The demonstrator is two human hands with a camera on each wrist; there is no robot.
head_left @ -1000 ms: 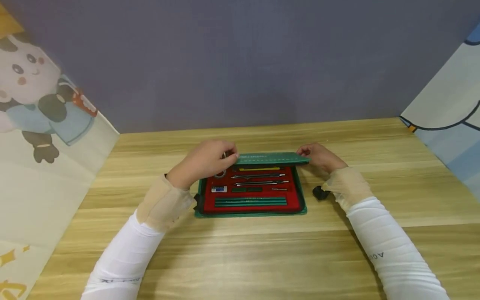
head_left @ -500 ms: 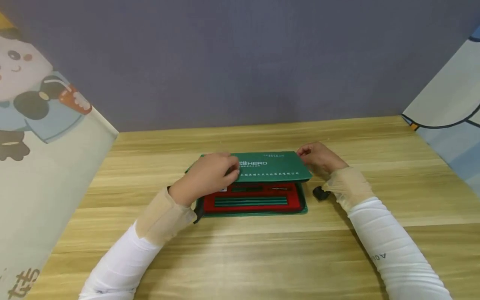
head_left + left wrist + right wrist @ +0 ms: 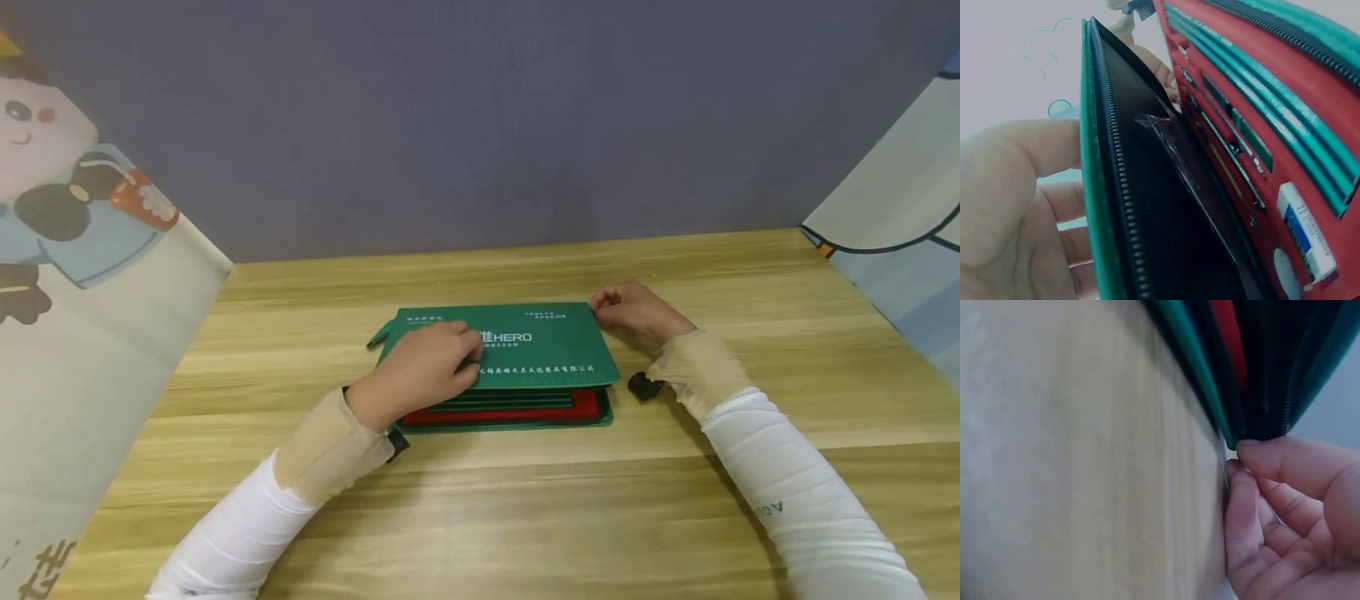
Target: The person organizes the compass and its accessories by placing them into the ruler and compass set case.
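A green zippered drawing-set case (image 3: 540, 342) lies on the table, its lid lowered but still gapping along the near side. My left hand (image 3: 423, 362) rests on the lid's left part; in the left wrist view its thumb and fingers all touch the lid's outer face. Inside, a red insert carries green pencils (image 3: 1266, 106), metal drawing tools (image 3: 1229, 147) and a white-and-blue eraser (image 3: 1305, 231). At the case's back right corner, my right hand (image 3: 636, 310) pinches the edge between thumb and forefinger, near the zipper end (image 3: 1286, 419). The head view hides most of the contents.
The wooden table (image 3: 525, 517) extends around the case on every side. A grey wall (image 3: 510, 125) rises behind it, with printed panels at left and right. A small black object (image 3: 642, 386) sits by my right wrist, and a strap tab (image 3: 380, 335) sticks out left of the case.
The lid has swung down toward me, covering most of the red insert. My left hand has moved down and nearer with it. The right hand has stayed at the back right corner.
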